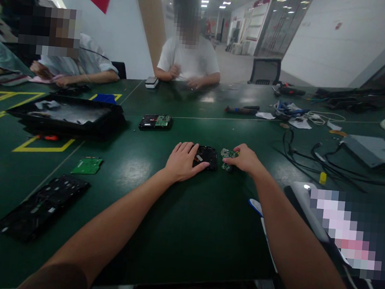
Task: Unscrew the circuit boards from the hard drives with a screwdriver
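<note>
A small black hard drive (208,157) lies on the dark green table (186,216) in front of me. My left hand (183,161) rests flat on its left side, thumb over its front edge. Just right of the drive is a small green circuit board (226,158). My right hand (245,159) grips this board with curled fingers, holding it at the table surface beside the drive.
Another hard drive with a green board (156,122) lies farther back. A black tray (67,116) sits at left, a loose green board (87,166) and a black panel (42,207) nearer. Cables (316,157) and tools spread right. Other people sit across the table.
</note>
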Tool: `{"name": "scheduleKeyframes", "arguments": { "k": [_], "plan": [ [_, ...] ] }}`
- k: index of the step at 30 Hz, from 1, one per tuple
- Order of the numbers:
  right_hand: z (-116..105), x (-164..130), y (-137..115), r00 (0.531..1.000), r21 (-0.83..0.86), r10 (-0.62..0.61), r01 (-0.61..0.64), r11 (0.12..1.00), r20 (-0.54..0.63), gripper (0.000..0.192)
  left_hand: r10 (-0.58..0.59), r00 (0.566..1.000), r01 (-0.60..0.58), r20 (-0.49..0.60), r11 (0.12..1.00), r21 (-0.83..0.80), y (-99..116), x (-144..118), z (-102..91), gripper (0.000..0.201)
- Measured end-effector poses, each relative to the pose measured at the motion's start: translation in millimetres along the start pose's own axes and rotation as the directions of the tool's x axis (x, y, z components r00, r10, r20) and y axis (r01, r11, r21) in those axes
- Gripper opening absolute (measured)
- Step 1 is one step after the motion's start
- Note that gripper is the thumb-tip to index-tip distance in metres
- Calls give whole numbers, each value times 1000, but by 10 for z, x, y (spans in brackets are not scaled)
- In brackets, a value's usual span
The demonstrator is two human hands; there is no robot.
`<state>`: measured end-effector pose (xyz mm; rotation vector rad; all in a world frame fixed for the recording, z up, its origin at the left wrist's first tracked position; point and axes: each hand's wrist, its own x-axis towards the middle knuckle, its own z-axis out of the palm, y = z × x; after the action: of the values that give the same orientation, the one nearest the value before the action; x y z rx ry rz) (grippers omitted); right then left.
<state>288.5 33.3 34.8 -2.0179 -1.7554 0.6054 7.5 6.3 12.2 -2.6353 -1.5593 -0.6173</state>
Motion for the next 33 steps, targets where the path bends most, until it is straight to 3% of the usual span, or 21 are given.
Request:
{"name": "scheduleKeyframes", "arguments": {
  "k": [3, 6, 10, 12, 16, 23, 28, 33],
  "plan": [
    [-11, 15, 29, 998, 262, 66, -60, 963, -15, 51, 11, 1000, -11, 2, 1000, -6, -28, -38, -12, 84],
    [-75, 3, -3, 1000, 549, 24, -11, 835, -17, 32, 21, 1000, -21, 16, 1000, -21, -69, -49, -27, 78],
    [-176, -85, -146, 988, 771, -90, 155, 618, -126, 33, 28, 999, -26, 27, 997, -76, -133, -45, -43, 64],
    [-207, -146, -224, 978, 813, -194, 172, 556, -74, 34, 25, 999, -23, 19, 994, -105, -167, -39, -42, 58],
    [-196, -245, -333, 951, 780, -310, 180, 600, 19, 31, 11, 1000, -11, 0, 991, -137, -221, -26, -17, 54],
    [8, -297, -418, 953, 708, -289, 143, 692, 89, 24, -16, 998, 3, -64, 982, -190, -243, -98, 12, 54],
    [169, -286, -470, 975, 655, -212, 122, 746, 60, 18, 34, 999, -32, 7, 984, -177, -203, -288, -71, 61],
    [250, -284, -504, 995, 593, -99, 69, 802, 19, 15, 43, 999, -41, 27, 998, -55, -88, -359, -153, 90]
  ]
}}
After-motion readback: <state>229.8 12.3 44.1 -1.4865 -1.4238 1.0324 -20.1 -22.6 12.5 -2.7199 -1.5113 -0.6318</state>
